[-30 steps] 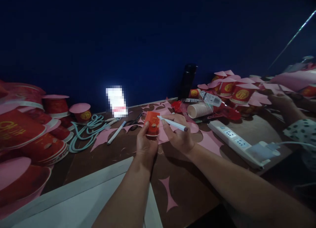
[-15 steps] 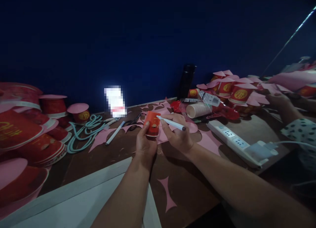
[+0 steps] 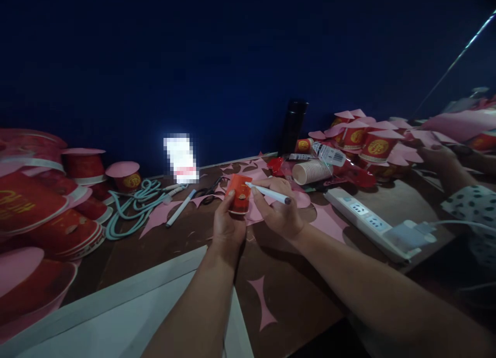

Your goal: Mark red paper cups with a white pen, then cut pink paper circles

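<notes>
A red paper cup point(image 3: 241, 191) with gold print is gripped by my left hand point(image 3: 228, 221), thumb along its near side. My right hand point(image 3: 281, 211) is closed on a white marker pen point(image 3: 270, 192) with a dark end. The pen's tip meets the upper part of the cup's side; any mark it makes is too small to make out. Under and behind the cup lie pink paper scraps point(image 3: 256, 213). A second white pen point(image 3: 181, 208) lies on the table to the left, and dark-handled scissors point(image 3: 209, 195) are partly hidden behind the cup.
Red cups with pink discs stand piled at left point(image 3: 83, 167) and right point(image 3: 377, 146). Around me are a coiled cable point(image 3: 124, 223), bright phone point(image 3: 181, 159), black bottle point(image 3: 293, 125), stacked cups point(image 3: 310, 173), power strip point(image 3: 368, 221) and white-framed board point(image 3: 116, 306). Another person's hand point(image 3: 437, 159) works at right.
Almost nothing differs. Both hands keep the same hold on the cup and the pen, with only a very slight shift.
</notes>
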A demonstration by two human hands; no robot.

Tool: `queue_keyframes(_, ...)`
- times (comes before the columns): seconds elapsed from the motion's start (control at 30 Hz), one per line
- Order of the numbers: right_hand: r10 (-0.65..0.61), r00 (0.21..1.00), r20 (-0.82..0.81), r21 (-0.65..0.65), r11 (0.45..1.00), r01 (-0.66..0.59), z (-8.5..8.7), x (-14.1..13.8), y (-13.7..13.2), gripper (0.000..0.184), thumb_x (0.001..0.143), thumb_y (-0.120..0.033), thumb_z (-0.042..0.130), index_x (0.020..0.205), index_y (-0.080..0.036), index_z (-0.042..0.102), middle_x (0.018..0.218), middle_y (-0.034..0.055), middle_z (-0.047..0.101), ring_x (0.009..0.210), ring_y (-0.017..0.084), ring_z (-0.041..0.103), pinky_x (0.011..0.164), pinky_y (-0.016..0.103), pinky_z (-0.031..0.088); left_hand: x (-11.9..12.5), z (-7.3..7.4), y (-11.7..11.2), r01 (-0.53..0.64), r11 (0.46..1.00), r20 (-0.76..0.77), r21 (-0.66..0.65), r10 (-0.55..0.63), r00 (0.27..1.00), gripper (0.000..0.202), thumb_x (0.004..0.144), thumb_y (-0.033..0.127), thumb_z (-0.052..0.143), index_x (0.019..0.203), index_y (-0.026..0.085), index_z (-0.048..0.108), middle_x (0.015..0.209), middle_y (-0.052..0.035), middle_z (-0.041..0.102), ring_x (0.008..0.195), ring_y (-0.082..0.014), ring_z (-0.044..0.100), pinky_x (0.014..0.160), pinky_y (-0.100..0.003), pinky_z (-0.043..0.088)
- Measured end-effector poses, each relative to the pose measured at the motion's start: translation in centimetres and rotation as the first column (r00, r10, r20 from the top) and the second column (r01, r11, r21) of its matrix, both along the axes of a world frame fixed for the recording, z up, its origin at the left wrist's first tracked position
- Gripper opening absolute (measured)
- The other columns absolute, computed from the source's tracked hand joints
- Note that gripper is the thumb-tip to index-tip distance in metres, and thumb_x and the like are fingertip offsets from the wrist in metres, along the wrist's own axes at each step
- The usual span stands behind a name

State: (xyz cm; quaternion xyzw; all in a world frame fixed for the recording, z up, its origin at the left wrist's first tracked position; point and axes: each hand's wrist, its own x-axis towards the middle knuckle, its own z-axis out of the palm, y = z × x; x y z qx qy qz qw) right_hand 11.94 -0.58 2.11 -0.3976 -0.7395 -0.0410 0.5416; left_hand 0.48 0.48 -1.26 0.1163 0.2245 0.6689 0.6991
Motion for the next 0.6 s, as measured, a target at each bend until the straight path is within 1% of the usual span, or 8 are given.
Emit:
queue_keyframes(0.23, -0.007, 1.000, 0.005, 0.002, 1.000, 0.007, -0.07, -0.14, -0.03, 0.011, 0.085, -0.025, 0.056, 0.092, -0.021, 0.063, 0.087, 0.0035, 0.069, 0.084, 0.017, 0.063, 0.085, 0.037, 0.042, 0.03, 0.12, 0.04, -0.012, 1.000, 0.035, -0.010, 0.013, 0.999, 0.015, 0.073, 0.022, 0.064, 0.087, 0.016, 0.065, 0.092, -0.0063, 0.071, 0.093, -0.0203, 0.066, 0.088, -0.033, 0.048)
queue_keyframes(0.37, -0.002, 1.000, 0.016, -0.002, 1.000, 0.002, -0.09, -0.22, -0.07, 0.011, 0.085, -0.024, 0.055, 0.093, -0.020, 0.063, 0.087, 0.0033, 0.069, 0.082, 0.017, 0.063, 0.084, 0.037, 0.042, -0.02, 0.11, 0.01, -0.008, 0.999, 0.017, -0.038, 0.009, 1.000, 0.020, 0.072, 0.024, 0.066, 0.090, 0.015, 0.065, 0.093, -0.0070, 0.071, 0.091, -0.0204, 0.066, 0.087, -0.033, 0.048)
queue_keyframes(0.6, 0.013, 0.999, 0.035, 0.005, 1.000, -0.013, -0.11, -0.21, -0.15, 0.010, 0.084, -0.021, 0.056, 0.091, -0.020, 0.063, 0.089, 0.0037, 0.070, 0.084, 0.017, 0.063, 0.083, 0.037, 0.042, -0.12, 0.02, 0.02, -0.006, 1.000, 0.008, -0.030, 0.006, 1.000, 0.022, 0.073, 0.025, 0.065, 0.093, 0.016, 0.065, 0.092, -0.0063, 0.071, 0.087, -0.0193, 0.066, 0.086, -0.033, 0.048)
